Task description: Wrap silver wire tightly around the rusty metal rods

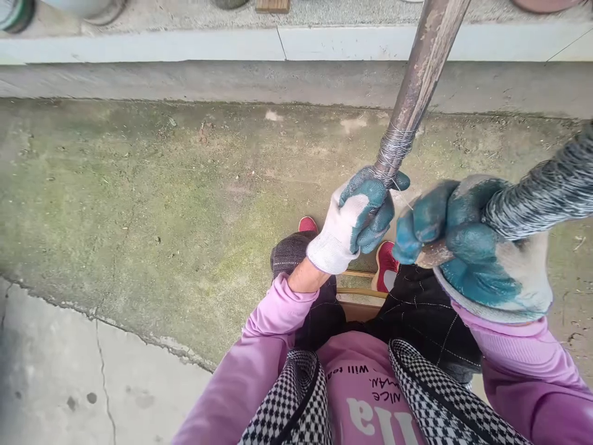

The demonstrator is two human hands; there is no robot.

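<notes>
My left hand (364,216), in a white and teal coated glove, is closed around the lower end of a worn wooden pole (424,77). Just above its fingers, several turns of thin wire (396,147) wrap the pole. In the same kind of glove, my right hand (486,247) grips a wooden stick, whose bare end (434,253) shows below the fingers. A thick coil of grey wire (546,188) covers the stick's other part, which runs out past the right edge. A thin strand of wire shows between the two hands.
Mossy concrete ground (176,185) lies in front of me. Beyond it runs a low ledge with a white tiled edge (231,44), bearing a wood block (272,5) and containers. Cracked paler concrete (60,364) is at the lower left. My red shoes (383,266) are below my hands.
</notes>
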